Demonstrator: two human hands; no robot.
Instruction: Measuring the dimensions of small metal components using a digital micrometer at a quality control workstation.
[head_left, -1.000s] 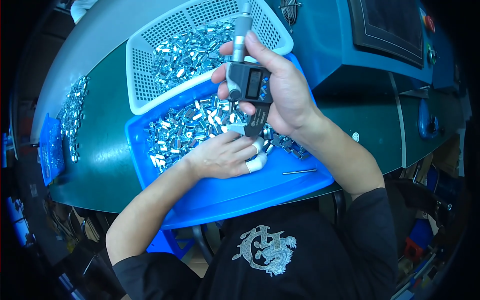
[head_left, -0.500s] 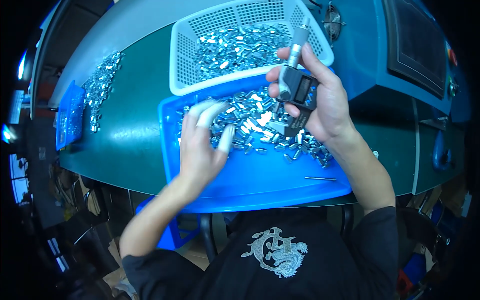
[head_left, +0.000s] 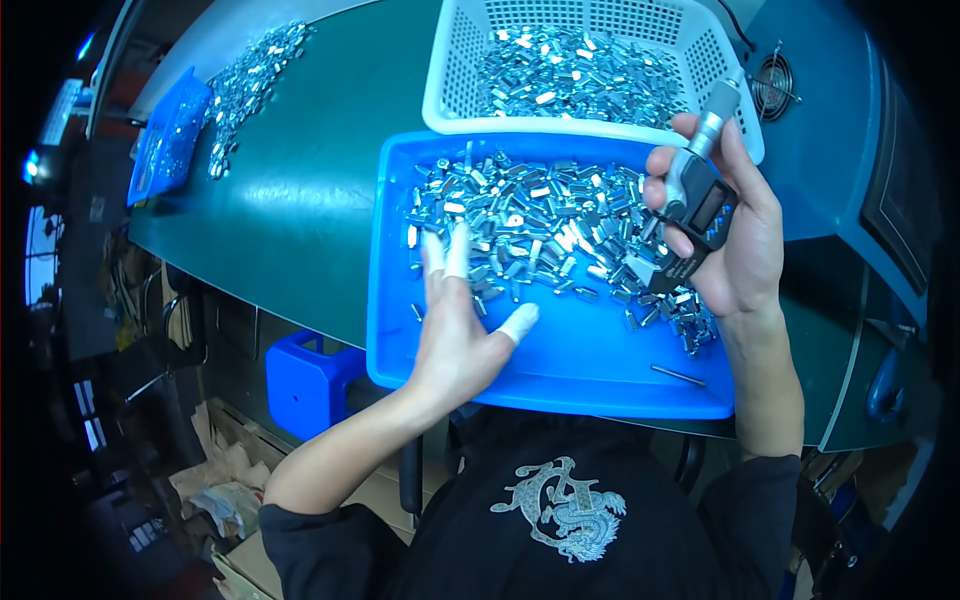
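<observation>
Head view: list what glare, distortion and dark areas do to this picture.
Head view: strong fisheye, so the green table edge bows and the corners go black; hard overhead light throws bright glints off the metal parts in the blue tray and the white basket, blurring their outlines; the left hand and right hand holding the digital micrometer are sharp; the floor at left is dim.

Our left hand (head_left: 455, 330) has opened flat and slid left, away from the measuring tool (head_left: 690, 205), onto the blue tray (head_left: 560, 375).
</observation>
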